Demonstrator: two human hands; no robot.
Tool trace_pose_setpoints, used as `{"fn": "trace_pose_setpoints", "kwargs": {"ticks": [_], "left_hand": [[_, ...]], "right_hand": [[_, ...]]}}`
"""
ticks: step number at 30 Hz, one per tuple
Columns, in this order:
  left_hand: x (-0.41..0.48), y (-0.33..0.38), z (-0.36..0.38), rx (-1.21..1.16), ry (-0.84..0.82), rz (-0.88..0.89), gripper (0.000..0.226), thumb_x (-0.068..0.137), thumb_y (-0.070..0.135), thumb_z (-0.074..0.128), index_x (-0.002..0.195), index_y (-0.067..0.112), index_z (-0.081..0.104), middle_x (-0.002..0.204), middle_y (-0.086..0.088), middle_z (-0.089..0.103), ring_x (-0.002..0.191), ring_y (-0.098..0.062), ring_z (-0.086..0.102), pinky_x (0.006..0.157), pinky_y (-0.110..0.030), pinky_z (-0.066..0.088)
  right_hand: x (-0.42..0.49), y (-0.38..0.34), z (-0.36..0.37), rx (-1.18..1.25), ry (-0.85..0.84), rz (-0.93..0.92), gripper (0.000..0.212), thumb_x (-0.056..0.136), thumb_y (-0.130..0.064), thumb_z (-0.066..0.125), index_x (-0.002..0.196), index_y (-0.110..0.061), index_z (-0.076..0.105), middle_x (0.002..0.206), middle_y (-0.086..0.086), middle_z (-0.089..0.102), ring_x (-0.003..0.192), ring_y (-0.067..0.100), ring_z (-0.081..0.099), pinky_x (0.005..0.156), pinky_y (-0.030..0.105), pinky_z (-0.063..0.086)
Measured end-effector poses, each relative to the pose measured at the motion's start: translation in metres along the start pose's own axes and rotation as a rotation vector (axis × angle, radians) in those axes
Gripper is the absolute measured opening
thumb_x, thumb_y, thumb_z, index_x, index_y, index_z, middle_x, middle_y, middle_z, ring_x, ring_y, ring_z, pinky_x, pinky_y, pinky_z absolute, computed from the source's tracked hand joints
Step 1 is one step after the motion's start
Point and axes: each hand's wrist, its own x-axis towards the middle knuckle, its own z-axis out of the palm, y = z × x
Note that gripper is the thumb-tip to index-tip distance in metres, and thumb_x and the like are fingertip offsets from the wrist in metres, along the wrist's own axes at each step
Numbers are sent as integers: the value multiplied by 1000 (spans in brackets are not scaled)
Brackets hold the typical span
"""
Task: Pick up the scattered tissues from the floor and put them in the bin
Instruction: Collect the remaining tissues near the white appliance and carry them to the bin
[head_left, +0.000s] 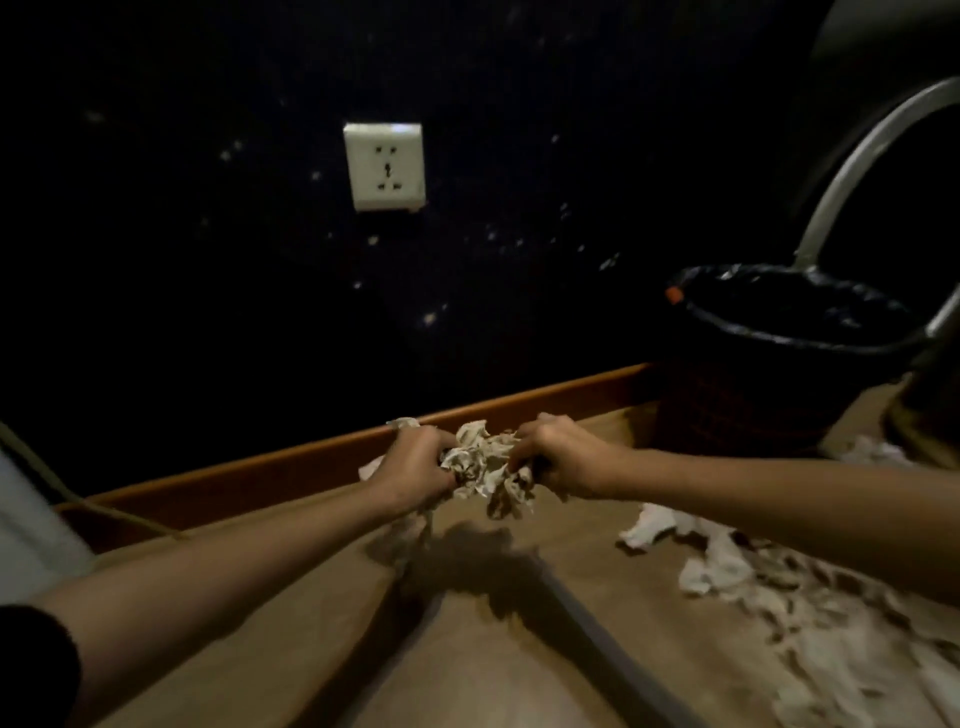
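Note:
A bunch of crumpled white tissues (485, 465) is held between both hands, just above the floor near the skirting board. My left hand (415, 467) grips its left side and my right hand (558, 454) grips its right side. More loose tissues (727, 566) lie scattered over the floor at the right, under my right forearm. The bin (737, 410), dark with a black bag lining its rim, stands on the floor to the right of my hands, against the wall.
A dark wall with a white socket (385, 166) rises behind the wooden skirting board (311, 462). A curved metal tube (852, 171) arches over the bin. A cable (78, 499) runs at the far left. The floor (467, 649) is light wood.

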Motion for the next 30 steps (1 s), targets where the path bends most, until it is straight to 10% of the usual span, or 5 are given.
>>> {"fn": "trace_pose_setpoints", "kwargs": {"ticks": [10, 16, 19, 23, 30], "left_hand": [[141, 247, -9, -35, 154, 317, 17, 76, 17, 69, 65, 8, 60, 68, -12, 64, 64, -22, 59, 51, -27, 32], [218, 371, 41, -43, 119, 400, 39, 80, 11, 61, 116, 6, 48, 109, -18, 62, 105, -33, 56, 80, -35, 44], [244, 390, 65, -40, -24, 358, 61, 83, 15, 58, 135, 7, 28, 119, -20, 56, 112, -33, 53, 87, -35, 43], [256, 373, 101, 171, -122, 354, 25, 84, 19, 59, 103, 2, 63, 103, -20, 66, 100, -33, 60, 78, -35, 46], [218, 380, 137, -137, 262, 597, 24, 83, 6, 56, 104, 14, 65, 88, -3, 69, 75, -9, 61, 66, -19, 45]], "right_hand": [[-95, 161, -175, 150, 568, 249, 21, 78, -8, 64, 96, -14, 73, 88, -5, 68, 86, 8, 62, 65, 8, 41], [-141, 256, -192, 259, 831, 477, 29, 78, -3, 58, 102, -16, 70, 99, 8, 69, 97, 21, 61, 73, 21, 36], [-148, 287, -179, 238, 853, 567, 28, 80, -1, 55, 103, -9, 69, 102, 15, 68, 101, 27, 60, 73, 19, 35], [-148, 315, -137, 231, 645, 659, 22, 82, -11, 58, 100, -7, 70, 103, 22, 69, 101, 34, 62, 81, 32, 47], [-171, 303, -103, 144, 882, 656, 23, 82, -3, 53, 98, -5, 70, 105, 17, 66, 101, 33, 58, 90, 37, 46]]}}
